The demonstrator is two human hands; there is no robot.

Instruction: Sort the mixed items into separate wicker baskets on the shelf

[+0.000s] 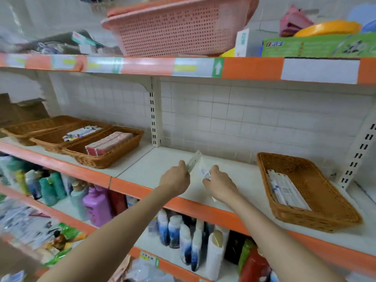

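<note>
Pinching packet | left hand | right hand grips sachet

1. Three wicker baskets sit side by side at the shelf's left.
2. A fourth basket sits at the right, holding what look like flat packets.
3. Bottles stand below.

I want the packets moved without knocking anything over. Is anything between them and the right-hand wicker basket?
Nothing visible. Both hands hold the packets above bare shelf, and the wicker basket sits open-topped to their right.
</note>
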